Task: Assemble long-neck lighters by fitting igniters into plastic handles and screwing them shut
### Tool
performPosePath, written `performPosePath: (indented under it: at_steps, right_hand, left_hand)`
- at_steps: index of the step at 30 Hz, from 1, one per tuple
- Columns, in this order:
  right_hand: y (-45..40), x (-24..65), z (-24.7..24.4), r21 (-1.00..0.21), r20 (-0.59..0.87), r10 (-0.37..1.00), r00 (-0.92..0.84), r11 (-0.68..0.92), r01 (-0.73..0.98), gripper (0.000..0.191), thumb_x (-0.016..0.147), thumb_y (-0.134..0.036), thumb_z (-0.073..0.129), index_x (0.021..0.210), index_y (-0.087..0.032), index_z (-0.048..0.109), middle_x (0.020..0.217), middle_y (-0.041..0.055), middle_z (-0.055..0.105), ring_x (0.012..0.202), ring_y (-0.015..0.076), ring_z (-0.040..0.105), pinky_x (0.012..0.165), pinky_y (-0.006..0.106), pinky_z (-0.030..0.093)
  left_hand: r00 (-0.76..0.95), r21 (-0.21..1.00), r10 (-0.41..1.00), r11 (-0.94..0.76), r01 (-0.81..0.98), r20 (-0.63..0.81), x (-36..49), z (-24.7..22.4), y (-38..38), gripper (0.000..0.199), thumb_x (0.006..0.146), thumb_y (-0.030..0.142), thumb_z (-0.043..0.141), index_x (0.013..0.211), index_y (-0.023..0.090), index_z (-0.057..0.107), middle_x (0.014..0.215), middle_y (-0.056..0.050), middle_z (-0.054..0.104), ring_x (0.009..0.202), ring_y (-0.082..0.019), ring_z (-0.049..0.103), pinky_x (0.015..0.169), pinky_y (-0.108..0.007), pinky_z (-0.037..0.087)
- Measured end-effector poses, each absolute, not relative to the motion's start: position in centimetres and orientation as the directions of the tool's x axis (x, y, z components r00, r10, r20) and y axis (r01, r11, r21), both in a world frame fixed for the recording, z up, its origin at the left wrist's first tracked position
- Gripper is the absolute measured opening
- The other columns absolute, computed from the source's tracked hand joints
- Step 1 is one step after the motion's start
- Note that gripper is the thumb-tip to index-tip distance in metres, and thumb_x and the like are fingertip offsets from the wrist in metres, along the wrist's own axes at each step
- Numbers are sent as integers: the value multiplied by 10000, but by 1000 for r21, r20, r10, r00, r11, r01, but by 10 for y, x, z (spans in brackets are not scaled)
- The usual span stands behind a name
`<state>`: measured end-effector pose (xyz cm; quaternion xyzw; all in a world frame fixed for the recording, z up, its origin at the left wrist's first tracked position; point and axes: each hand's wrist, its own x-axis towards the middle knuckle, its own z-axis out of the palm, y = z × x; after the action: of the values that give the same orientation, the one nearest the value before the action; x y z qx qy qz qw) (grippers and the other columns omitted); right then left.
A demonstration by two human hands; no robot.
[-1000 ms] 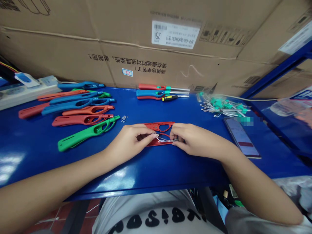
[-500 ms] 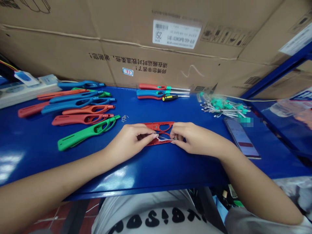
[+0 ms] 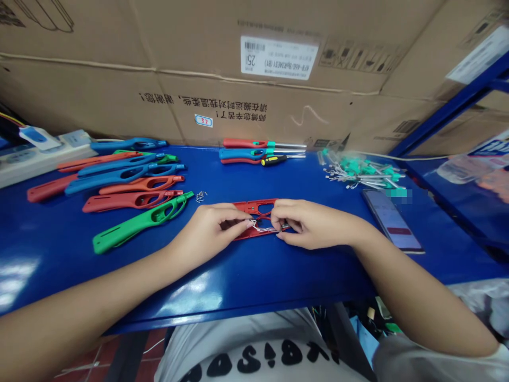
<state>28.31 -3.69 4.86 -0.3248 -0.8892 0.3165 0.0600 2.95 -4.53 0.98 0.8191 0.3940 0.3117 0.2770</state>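
Note:
Two red plastic casing halves [image 3: 254, 206] lie side by side on the blue table, partly covered by both hands. White wires [image 3: 262, 229] stretch across the nearer half, between the hands. My left hand [image 3: 217, 223] pinches the left end of the wires over the casing. At the casing's right end, my right hand [image 3: 296, 223] has its fingers bent and closed round a small part joined to the wires; that part is mostly hidden. Small screws [image 3: 201, 197] lie in a pile left of the casing, beyond my left hand.
Several coloured casings [image 3: 139, 223] lie at the left, near a white power strip [image 3: 40, 159]. A screwdriver [image 3: 274, 160] rests beside assembled lighters [image 3: 242, 154] at the back. Teal parts with wires [image 3: 361, 170] and a phone [image 3: 392, 220] are at the right. Cardboard [image 3: 199, 48] stands behind.
My right hand has shifted slightly left over the red casing, and its fingers have curled a little differently around the wire end. My left hand keeps its pinch. The whole view has moved slightly.

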Motion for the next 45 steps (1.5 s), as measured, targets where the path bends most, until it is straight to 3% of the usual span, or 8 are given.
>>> performPosePath:
  at_steps: [6,22,26,30,35,41,45]
  right_hand:
    - [-34,286,47,-643,-93,584,-806,583,497,167,808,-44,550,898,-185,546,923,-7,520,691,94,444,639,209,364]
    - [-30,287,41,-753,-35,597,-801,511,414,142,827,-73,572,838,-190,492,863,-31,490,617,63,426,575,189,364]
    - [-29,286,39,-786,-34,600,-800,479,392,143,863,-144,590,816,-196,465,796,-49,449,613,67,422,568,189,362]
    - [-30,285,39,-738,-40,610,-792,516,434,152,834,-120,592,778,-191,471,783,-45,468,633,75,433,573,200,340]
    - [-30,283,39,-702,-46,617,-785,539,465,167,808,-109,603,757,-196,469,722,-56,470,609,80,432,565,207,335]
    - [-30,281,38,-687,-42,622,-782,551,475,177,795,-120,629,738,-192,477,704,-55,478,587,78,436,558,208,335]
    - [-31,280,40,-672,-49,621,-782,559,486,172,789,-111,641,751,-190,494,711,-55,488,587,77,440,557,207,329]
  left_hand:
    - [592,637,750,-616,464,294,27,14,-44,229,977,256,564,1016,186,778,964,-67,772,864,-191,716,791,-301,555]
    - [619,529,737,-651,545,270,22,15,-51,197,962,193,592,963,164,787,866,-56,663,752,-154,646,719,-283,524]
    - [658,370,719,-687,625,225,22,18,-57,273,1008,244,523,969,167,782,911,-67,650,765,-165,641,727,-297,527]
    - [662,136,742,-670,729,106,26,25,-66,289,1022,234,480,1008,156,758,940,-82,658,732,-178,651,662,-295,528]
    - [741,-152,665,-726,670,89,32,26,-80,235,994,188,513,1062,96,718,913,-110,662,762,-235,651,635,-333,543]
    - [764,-286,628,-712,641,148,37,22,-97,302,963,186,561,1180,12,679,944,-147,668,815,-290,645,608,-389,552]
    - [778,-311,616,-721,620,122,36,25,-96,260,912,39,540,1093,60,724,956,-131,673,814,-283,635,616,-392,547]
